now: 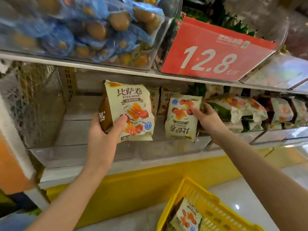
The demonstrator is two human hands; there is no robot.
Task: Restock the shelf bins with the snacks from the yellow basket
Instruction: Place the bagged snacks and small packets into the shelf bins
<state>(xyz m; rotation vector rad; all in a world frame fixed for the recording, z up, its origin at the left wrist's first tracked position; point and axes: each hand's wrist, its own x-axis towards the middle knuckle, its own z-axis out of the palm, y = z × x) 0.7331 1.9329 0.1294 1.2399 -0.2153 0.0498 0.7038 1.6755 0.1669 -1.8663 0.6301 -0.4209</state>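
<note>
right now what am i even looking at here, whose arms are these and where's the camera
There is no machine: these are a person's two bare arms, filmed by one wide camera worn on their head, looking forward and down. They are restocking a shop shelf. The left hand holds a cream snack pack upright at a clear bin on the lower shelf. The right hand grips a second pack, which is upside down. More packs of the same kind stand behind them. Bottom right is the yellow basket with at least one more pack inside. Above, a red price sign reads 12.8.
</note>
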